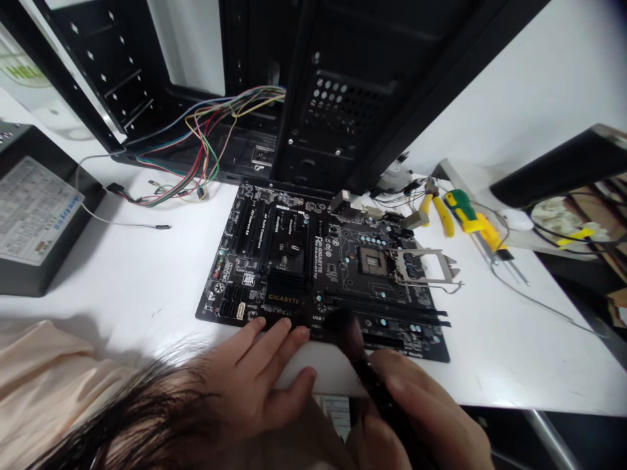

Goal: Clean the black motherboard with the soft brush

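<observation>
A black motherboard (343,281) lies flat on the white table, its CPU socket (373,261) uncovered and the metal socket frame (431,267) swung out to the right. My left hand (259,378) has its fingers spread, the fingertips resting at the board's near edge below the GIGABYTE heatsink. In my right hand (426,405) is a dark-handled brush (365,362), held between thumb and fingers. The brush's dark bristles are over the near edge of the board, right of my left fingertips. Hair partly covers my left wrist.
Behind the board stands an open black computer case (313,130) with colored wires (200,137) trailing out. A power supply (34,215) is at left. Yellow-handled pliers (435,207), a green and yellow screwdriver (463,210) and thin cables lie at right.
</observation>
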Demonstrator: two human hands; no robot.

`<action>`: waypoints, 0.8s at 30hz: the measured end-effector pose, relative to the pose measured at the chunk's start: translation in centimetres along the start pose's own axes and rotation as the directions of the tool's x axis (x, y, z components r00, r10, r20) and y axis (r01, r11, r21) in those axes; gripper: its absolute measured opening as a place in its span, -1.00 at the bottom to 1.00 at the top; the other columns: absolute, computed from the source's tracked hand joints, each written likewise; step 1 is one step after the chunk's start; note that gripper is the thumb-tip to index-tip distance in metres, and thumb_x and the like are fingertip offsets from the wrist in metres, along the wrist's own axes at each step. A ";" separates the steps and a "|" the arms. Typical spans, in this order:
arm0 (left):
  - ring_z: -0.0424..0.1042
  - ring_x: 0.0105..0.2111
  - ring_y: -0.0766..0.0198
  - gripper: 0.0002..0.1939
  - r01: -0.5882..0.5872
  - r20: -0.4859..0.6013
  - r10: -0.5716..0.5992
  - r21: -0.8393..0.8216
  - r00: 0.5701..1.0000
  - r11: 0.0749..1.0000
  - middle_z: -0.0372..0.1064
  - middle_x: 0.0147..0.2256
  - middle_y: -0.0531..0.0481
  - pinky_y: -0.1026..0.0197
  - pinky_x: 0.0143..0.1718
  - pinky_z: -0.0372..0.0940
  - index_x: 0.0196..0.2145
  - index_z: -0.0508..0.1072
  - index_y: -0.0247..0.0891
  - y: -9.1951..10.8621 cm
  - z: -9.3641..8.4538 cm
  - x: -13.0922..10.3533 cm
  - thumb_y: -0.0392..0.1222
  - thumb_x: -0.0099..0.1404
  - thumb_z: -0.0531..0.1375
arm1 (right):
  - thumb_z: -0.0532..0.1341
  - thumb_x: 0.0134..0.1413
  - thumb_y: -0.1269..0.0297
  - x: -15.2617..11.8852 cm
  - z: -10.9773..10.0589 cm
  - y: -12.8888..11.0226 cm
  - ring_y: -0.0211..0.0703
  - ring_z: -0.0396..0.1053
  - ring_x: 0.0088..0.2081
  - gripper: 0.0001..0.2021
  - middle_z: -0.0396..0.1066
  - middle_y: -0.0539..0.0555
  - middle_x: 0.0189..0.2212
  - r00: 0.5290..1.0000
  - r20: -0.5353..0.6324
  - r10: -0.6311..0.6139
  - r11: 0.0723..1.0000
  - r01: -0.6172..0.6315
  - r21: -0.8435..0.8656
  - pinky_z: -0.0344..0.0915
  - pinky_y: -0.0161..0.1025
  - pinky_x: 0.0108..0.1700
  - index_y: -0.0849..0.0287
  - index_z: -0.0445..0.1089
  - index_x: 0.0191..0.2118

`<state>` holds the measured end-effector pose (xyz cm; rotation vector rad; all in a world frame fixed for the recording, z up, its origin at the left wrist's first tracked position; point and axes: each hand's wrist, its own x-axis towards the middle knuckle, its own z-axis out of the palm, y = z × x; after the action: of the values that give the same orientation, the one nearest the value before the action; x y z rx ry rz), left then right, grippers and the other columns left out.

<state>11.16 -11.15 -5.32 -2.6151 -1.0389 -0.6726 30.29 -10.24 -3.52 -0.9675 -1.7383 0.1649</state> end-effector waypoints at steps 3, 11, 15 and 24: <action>0.40 0.00 0.05 -0.78 0.030 -0.042 -0.030 -0.005 0.999 1.000 0.42 0.01 -0.11 -0.04 0.06 0.21 -0.02 0.31 -0.20 0.3 0.4 -0.2 -0.25 0.39 0.12 | 0.15 0.16 0.35 -0.2 0.0 0.1 -0.14 0.43 -0.32 -0.76 0.44 0.10 -0.35 0.998 -0.012 0.060 0.998 -0.060 0.023 0.39 -0.17 -0.36 0.20 0.36 -0.05; 0.45 -0.04 0.11 -0.79 -0.022 0.035 0.020 0.048 0.999 0.999 0.43 -0.01 -0.08 0.01 0.01 0.25 0.00 0.30 -0.18 -0.2 -0.5 0.4 -0.27 0.43 0.06 | 0.24 -0.04 0.53 0.7 0.3 0.8 -0.26 0.35 -0.42 -0.88 0.35 0.05 -0.45 0.994 0.080 -0.079 0.996 0.082 -0.031 0.33 -0.32 -0.50 0.27 0.39 -0.31; 0.42 -0.01 0.11 -0.77 -0.025 0.066 0.022 0.043 0.998 0.999 0.41 0.02 -0.07 0.01 0.02 0.24 0.03 0.29 -0.16 -0.4 -0.8 0.5 -0.27 0.43 0.05 | 0.24 -0.07 0.60 0.7 0.5 0.4 -0.29 0.33 -0.43 -0.84 0.34 0.03 -0.44 0.992 0.122 -0.017 0.997 0.025 -0.066 0.34 -0.33 -0.47 0.27 0.39 -0.31; 0.38 0.04 0.10 -0.74 -0.041 0.111 0.034 0.060 0.993 0.997 0.38 0.06 -0.07 0.01 0.08 0.20 0.06 0.30 -0.17 -0.3 -1.1 0.4 -0.26 0.44 0.07 | 0.21 -0.02 0.56 1.1 0.8 0.1 -0.25 0.36 -0.39 -0.84 0.39 0.05 -0.44 0.974 0.223 -0.049 0.985 0.084 -0.151 0.42 -0.24 -0.36 0.25 0.39 -0.27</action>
<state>10.85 -11.14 -4.20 -2.6359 -1.0216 -0.4841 29.62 -9.11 -3.06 -1.0359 -2.0083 0.0914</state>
